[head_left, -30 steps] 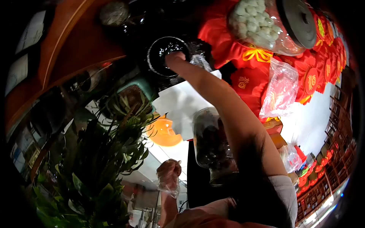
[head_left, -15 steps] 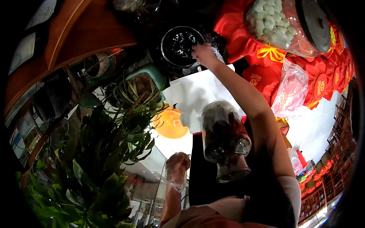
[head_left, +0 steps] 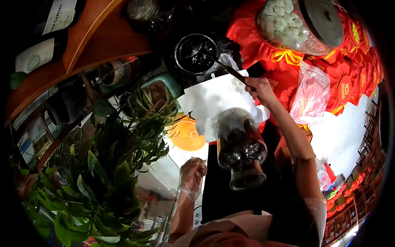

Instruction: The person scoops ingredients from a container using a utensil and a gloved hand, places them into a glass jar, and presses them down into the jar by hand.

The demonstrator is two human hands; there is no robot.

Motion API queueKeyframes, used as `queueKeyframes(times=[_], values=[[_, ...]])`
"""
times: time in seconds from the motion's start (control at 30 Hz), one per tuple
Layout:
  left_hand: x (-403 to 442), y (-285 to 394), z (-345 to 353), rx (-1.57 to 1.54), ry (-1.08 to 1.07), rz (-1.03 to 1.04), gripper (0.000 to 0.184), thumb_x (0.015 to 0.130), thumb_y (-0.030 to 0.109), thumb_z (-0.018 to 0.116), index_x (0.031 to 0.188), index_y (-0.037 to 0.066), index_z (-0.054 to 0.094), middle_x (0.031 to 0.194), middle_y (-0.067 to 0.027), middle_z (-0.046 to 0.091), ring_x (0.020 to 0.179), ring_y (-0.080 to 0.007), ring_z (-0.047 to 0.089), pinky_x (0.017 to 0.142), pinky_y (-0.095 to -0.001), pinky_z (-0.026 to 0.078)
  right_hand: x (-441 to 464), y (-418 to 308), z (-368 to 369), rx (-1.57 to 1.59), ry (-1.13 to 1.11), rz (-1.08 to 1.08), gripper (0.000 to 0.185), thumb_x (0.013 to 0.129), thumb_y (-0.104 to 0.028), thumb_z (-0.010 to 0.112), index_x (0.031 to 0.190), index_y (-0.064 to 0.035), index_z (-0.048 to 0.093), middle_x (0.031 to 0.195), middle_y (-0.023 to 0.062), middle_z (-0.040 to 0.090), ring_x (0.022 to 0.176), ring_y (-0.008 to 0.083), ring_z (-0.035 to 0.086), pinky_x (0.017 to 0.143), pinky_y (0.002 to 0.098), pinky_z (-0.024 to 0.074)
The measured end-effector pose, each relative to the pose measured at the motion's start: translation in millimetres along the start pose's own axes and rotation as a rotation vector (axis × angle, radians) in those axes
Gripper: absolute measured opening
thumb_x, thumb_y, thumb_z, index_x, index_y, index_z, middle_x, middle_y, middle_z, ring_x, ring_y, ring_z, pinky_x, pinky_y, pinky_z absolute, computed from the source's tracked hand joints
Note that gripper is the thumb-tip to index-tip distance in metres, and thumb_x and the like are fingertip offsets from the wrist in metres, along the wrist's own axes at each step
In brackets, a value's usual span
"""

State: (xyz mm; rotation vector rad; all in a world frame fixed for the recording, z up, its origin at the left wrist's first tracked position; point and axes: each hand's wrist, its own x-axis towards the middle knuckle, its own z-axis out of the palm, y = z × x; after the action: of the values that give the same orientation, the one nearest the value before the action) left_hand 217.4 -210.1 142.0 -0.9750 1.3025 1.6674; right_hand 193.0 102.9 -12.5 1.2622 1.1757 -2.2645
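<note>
The right hand (head_left: 259,91) was closed round the handle of a long, dark utensil (head_left: 231,71), gripping it near the end, on the near right side of the round dark vessel (head_left: 180,54). The utensil's far end lay inside that vessel, where a thin rounded outline looked like its scoop; the glinting dark contents were too dim to identify. Holding the handle so far back gave plenty of reach but, I judged, made the tip harder to steady, so a firm, level wrist and small, slow movements suited the work. The handle slanted across the vessel's rim, so it was best to clear that edge without levering against it, and to mind the clear plastic (head_left: 227,61) crumpled just beside the vessel on the right, which could snag. The white panel (head_left: 199,99) spread on the vessel's near side, below the line of the handle, and drips there would probably show. A footed glass jar (head_left: 242,142) stood nearer the wearer than the vessel; the forearm needed to pass to its right without knocking it. Well apart from the vessel, on its near side, hung the left hand (head_left: 192,175) under clear film, fingers curled; whether it held anything I could not tell.
</note>
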Motion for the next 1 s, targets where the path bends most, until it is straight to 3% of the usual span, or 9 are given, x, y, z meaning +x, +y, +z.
queueKeyframes(times=[0.3,0.5,0.57,0.63,0.7,0.77,0.83,0.9,1.0], values=[[3,-3,7,-0.062,0.009,-0.084,0.011,0.074,0.011,0.057,0.075,0.001,0.052,0.071,-0.0082,0.052,0.061,-0.0164,0.048,0.052,-0.0251,0.038,-43,15,-22,-0.015,0.025,0.029,0.017,0.08,-0.015,0.05,0.083,-0.0007,0.058,0.054,0.0005,0.047,0.036,0.0033,0.03,0.033,0.0189,0.0202],[17,3,12,-0.024,0.044,-0.083,0.014,0.072,0.012,0.059,0.076,0.002,0.051,0.068,-0.0063,0.052,0.056,-0.0153,0.048,0.049,-0.0245,0.038,-68,17,-17,-0.033,0.068,0.016,0.021,0.08,-0.013,0.051,0.092,0.0023,0.056,0.055,-0.0004,0.045,0.037,0.0026,0.029,0.034,0.018,0.019],[27,3,13,0.024,-0.072,0.016,0.012,0.074,0.013,0.057,0.077,0.003,0.05,0.065,-0.0057,0.051,0.053,-0.0132,0.047,0.047,-0.0237,0.039,-74,19,-17,-0.052,0.064,-0.002,0.022,0.08,-0.013,0.05,0.094,0.0028,0.056,0.056,-0.0009,0.045,0.038,0.0025,0.03,0.034,0.0177,0.0193],[45,10,27,0.042,-0.05,0.078,0.009,0.075,0.01,0.056,0.077,0.003,0.051,0.065,-0.0061,0.052,0.053,-0.0128,0.047,0.048,-0.0227,0.039,-82,20,-14,-0.002,0.052,-0.021,0.021,0.08,-0.012,0.05,0.095,0.0028,0.055,0.056,-0.0017,0.044,0.039,0.0024,0.031,0.035,0.0174,0.0206],[78,16,39,0.177,-0.029,0.22,0.014,0.074,0.011,0.057,0.082,0.0,0.054,0.064,-0.0028,0.051,0.054,-0.01,0.047,0.047,-0.021,0.036,-86,24,-16,-0.015,0.023,-0.039,0.024,0.08,-0.012,0.05,0.098,0.0032,0.054,0.057,-0.0025,0.044,0.04,0.0024,0.031,0.037,0.0167,0.0219],[104,39,77,0.458,0.154,0.307,0.02,0.073,0.012,0.059,0.09,0.002,0.056,0.071,-0.0027,0.055,0.058,-0.0088,0.05,0.05,-0.0208,0.039,-92,25,-11,-0.084,0.061,-0.077,0.026,0.08,-0.012,0.051,0.101,0.004,0.053,0.057,-0.0028,0.043,0.042,0.0024,0.032,0.038,0.0165,0.0232],[148,51,103,0.439,0.197,0.454,0.026,0.073,0.014,0.06,0.097,0.004,0.055,0.079,-0.0021,0.056,0.067,-0.0097,0.051,0.059,-0.0217,0.043,-97,27,-9,-0.106,0.069,-0.083,0.027,0.08,-0.012,0.051,0.1,0.0048,0.053,0.057,-0.003,0.043,0.043,0.0026,0.033,0.039,0.0168,0.0246],[206,63,114,0.742,0.16,0.779,0.034,0.073,0.019,0.058,0.103,0.005,0.052,0.087,-0.0082,0.056,0.077,-0.0183,0.054,0.07,-0.027,0.045,-101,31,-9,-0.141,0.09,-0.085,0.027,0.079,-0.012,0.051,0.099,0.0063,0.052,0.058,-0.0033,0.043,0.045,0.0028,0.035,0.04,0.0173,0.0272],[269,87,140,1.442,0.293,0.887,0.05,0.072,0.024,0.056,0.116,0.008,0.042,0.11,-0.0164,0.047,0.096,-0.0275,0.049,0.082,-0.0344,0.041,-101,49,-21,-0.14,0.066,-0.103,0.029,0.079,-0.012,0.051,0.102,0.0054,0.053,0.056,-0.0057,0.041,0.045,0.002,0.035,0.04,0.0177,0.027]])
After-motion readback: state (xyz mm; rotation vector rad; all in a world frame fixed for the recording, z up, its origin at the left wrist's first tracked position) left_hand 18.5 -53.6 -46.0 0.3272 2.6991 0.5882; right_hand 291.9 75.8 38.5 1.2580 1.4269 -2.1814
